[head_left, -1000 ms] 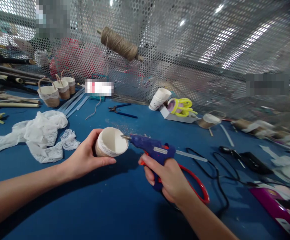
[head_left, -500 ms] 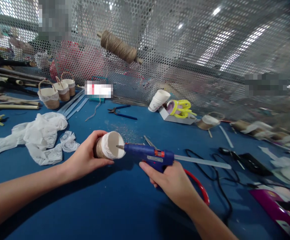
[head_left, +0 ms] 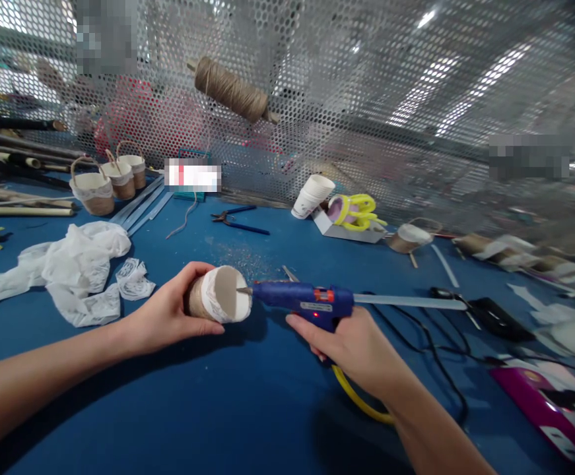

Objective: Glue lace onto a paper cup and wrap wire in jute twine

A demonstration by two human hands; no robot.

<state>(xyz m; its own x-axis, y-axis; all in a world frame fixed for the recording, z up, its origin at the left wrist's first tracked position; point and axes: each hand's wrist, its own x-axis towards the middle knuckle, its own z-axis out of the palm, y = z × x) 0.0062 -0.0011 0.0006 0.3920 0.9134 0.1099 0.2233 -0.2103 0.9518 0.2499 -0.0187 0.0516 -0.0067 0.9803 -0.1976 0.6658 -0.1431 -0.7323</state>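
My left hand (head_left: 166, 315) is wrapped round a small paper cup (head_left: 218, 302) covered with twine and a white lace band, held on its side with the mouth facing right. My right hand (head_left: 359, 346) grips a blue hot glue gun (head_left: 307, 300) by its handle. The gun lies level, a clear glue stick (head_left: 410, 302) poking out of its back. Its metal nozzle touches the cup's rim on the right side. Both hands hover just above the blue table (head_left: 228, 409).
White lace scraps (head_left: 64, 270) lie left. Three small finished cup baskets (head_left: 103, 185) stand far left beside glue sticks. Pliers (head_left: 237, 221), stacked white cups (head_left: 311, 194), yellow-handled scissors (head_left: 359, 211), black cables (head_left: 430, 343) and a twine spool (head_left: 230, 91) on the mesh wall surround the work spot.
The cup has been tipped further onto its side, mouth toward the gun. The glue gun has levelled out and its nozzle has moved from above the opening to the rim.
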